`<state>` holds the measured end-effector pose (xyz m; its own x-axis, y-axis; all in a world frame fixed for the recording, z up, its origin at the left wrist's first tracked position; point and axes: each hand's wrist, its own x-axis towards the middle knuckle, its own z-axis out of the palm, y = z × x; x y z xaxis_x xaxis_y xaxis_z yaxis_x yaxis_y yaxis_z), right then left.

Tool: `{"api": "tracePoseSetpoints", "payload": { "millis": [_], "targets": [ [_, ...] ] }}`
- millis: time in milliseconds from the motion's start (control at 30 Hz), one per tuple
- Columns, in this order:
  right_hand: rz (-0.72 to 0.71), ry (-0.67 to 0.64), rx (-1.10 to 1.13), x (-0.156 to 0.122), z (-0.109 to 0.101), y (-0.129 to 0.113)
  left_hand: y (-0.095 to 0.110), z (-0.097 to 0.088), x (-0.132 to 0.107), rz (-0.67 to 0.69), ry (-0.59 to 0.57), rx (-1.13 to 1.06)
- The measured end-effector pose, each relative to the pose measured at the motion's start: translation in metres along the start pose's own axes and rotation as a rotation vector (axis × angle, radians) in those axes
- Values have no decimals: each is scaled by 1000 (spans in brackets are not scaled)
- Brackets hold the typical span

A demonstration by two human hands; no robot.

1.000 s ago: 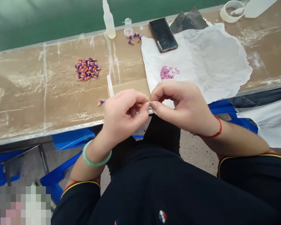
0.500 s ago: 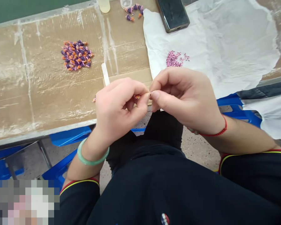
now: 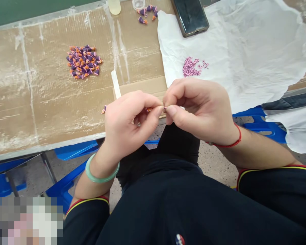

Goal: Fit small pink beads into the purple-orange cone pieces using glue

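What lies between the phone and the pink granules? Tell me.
Only the crumpled white sheet under the granules, in the head view, below the phone.

A black smartphone point(image 3: 190, 17) sits at the top edge of a crumpled white sheet point(image 3: 260, 58) on the cardboard-covered counter point(image 3: 40, 102). Beyond it stand 1 plastic bottle point(image 3: 114, 5) and 1 small clear cup point(image 3: 138, 4). A white strip point(image 3: 115, 84) lies on the cardboard. Below, blue plastic stools point(image 3: 267, 127) stand on a speckled floor point(image 3: 219, 166).
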<state>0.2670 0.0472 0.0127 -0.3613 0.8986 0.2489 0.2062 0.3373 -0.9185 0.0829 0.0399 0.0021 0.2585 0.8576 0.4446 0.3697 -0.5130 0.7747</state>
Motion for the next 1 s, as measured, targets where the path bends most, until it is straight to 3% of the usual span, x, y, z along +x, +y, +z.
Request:
{"api": "tracePoseSetpoints", "payload": {
  "millis": [133,267,533,767,867,1000],
  "targets": [
    [-46,-78,-33,6,-8,4,-6,-10,-12,-97,57,-42],
    [17,-163,-32,14,-13,11,-18,-21,-26,-222,85,-137],
    [127,-218,-28,22,-11,16,-31,-28,-37,-289,97,-294],
    [-156,-274,-538,37,-9,26,-47,-24,-42,-453,196,-385],
    [-261,-395,-786,48,-5,28,-54,-21,-43,-470,220,-358],
    [-297,-539,-966,59,2,22,-60,-18,-43,-428,237,-315]
  ]
}}
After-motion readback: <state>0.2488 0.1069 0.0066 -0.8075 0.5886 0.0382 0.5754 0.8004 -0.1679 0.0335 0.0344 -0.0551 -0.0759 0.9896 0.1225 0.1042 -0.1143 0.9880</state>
